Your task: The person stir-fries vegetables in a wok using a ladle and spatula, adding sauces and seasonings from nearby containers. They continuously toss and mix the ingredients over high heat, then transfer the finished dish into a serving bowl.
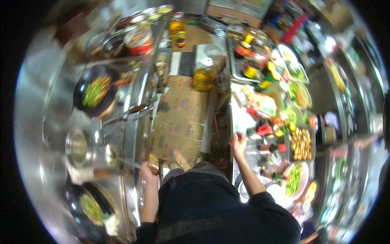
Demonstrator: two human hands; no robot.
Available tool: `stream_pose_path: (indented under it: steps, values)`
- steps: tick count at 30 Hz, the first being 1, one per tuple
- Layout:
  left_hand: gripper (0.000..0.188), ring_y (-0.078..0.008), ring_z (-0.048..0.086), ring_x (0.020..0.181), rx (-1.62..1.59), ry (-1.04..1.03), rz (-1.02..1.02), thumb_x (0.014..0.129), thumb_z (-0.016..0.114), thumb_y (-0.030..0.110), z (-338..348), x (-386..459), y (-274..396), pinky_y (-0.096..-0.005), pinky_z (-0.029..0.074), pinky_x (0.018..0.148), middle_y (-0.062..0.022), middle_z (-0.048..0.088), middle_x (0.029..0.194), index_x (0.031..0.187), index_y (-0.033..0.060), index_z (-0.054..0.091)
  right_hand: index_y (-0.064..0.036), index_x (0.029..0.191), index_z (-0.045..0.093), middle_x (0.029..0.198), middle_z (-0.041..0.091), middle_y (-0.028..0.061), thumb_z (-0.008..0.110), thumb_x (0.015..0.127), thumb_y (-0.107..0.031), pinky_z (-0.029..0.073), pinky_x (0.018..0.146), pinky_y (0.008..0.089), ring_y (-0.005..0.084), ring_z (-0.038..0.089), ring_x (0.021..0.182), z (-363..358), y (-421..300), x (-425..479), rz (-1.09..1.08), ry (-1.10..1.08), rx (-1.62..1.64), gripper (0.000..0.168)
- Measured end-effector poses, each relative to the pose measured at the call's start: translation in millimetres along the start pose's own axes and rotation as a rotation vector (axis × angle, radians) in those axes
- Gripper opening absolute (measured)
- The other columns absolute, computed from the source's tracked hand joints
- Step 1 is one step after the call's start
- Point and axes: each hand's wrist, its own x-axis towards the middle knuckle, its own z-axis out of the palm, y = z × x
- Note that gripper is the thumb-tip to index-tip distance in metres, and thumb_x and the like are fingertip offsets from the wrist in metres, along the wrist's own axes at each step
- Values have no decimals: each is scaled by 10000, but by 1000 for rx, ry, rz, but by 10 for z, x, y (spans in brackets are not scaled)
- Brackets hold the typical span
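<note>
My left hand [148, 172] grips the wooden handle of a metal ladle [110, 153]. Its bowl hangs over the stove on the left, beside a steel pot [77, 148] with pale liquid. Up the same stove, a black wok [79, 80] contains shredded green and orange vegetables [97, 91]. A second dark wok [70, 198] stands lower left with green shreds [92, 209] and a white cloth at its rim. My right hand [238, 143] hovers by the edge of the right counter, fingers bent and blurred; whether it holds anything is unclear.
Flattened cardboard [179, 113] covers the floor between stove and counter. An oil jug [203, 80] stands on that floor. The right counter carries sauce bottles, a tray of brown chunks [301, 144] and a basket of green vegetables [294, 180]. A red-white tub [138, 42] sits far left.
</note>
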Motion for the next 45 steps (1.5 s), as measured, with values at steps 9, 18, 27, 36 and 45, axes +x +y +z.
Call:
stream_pose_path:
  steps: [9, 18, 27, 36, 45]
  values:
    - [44, -243, 584, 759, 68, -262, -237, 806, 542, 77, -29, 591, 53, -364, 508, 730, -101, 576, 794, 807, 41, 517, 16, 1164, 326, 1027, 480, 162, 563, 882, -208, 525, 565, 351, 245, 545, 724, 77, 27, 1269, 307, 422, 696, 431]
    - [53, -232, 603, 705, 221, -165, -142, 818, 501, 63, -743, 189, 79, -342, 547, 657, -115, 567, 750, 834, 13, 507, -20, 1032, 481, 661, 544, 9, 581, 875, -147, 379, 446, 258, 92, 470, 544, -65, 375, 2230, 175, 789, 732, 225]
    - [305, -187, 609, 826, 739, -256, 321, 783, 597, 14, -465, -505, -5, -263, 505, 745, -118, 596, 903, 1068, -40, 502, 49, 810, 604, 723, 609, 67, 648, 820, -94, 437, 614, 268, 128, 513, 629, 982, -521, 769, -461, 220, 193, 149]
    - [881, -274, 234, 1336, 717, -547, 748, 706, 729, 141, 20, -580, 485, -360, 213, 1103, -192, 248, 1433, 1404, 21, 204, 11, 854, 640, 640, 573, 97, 677, 762, -26, 414, 551, 255, 98, 497, 581, 1531, -1320, -678, -584, -1312, -244, 106]
    - [212, -212, 612, 923, -812, -754, 564, 883, 528, 64, -1132, -629, 1128, -341, 491, 800, -102, 623, 1046, 1080, 6, 580, 18, 1133, 562, 747, 466, -27, 504, 893, -91, 261, 485, 183, 30, 347, 570, 2759, -1671, -1850, -197, -1497, 197, 270]
